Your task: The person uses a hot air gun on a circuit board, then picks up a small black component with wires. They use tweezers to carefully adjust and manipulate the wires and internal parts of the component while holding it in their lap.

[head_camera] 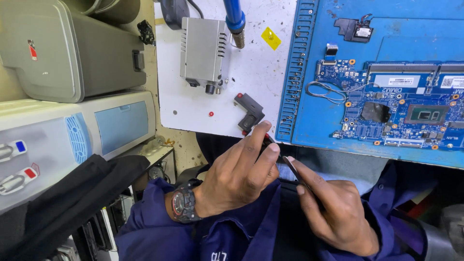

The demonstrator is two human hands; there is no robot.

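Both hands, left hand (pixel 239 176) and right hand (pixel 333 212), pinch a thin black strip (pixel 296 172).

We're looking down into an electronics repair workshop: an opened laptop (pixel 382 82) is lying on the counter (pixel 251 67) with its circuit board (pixel 396 106) showing, a blue-handled hot-air tool (pixel 235 21) is resting beside a metal box (pixel 204 50), and old grey machines (pixel 67 53) are crowding the left side.
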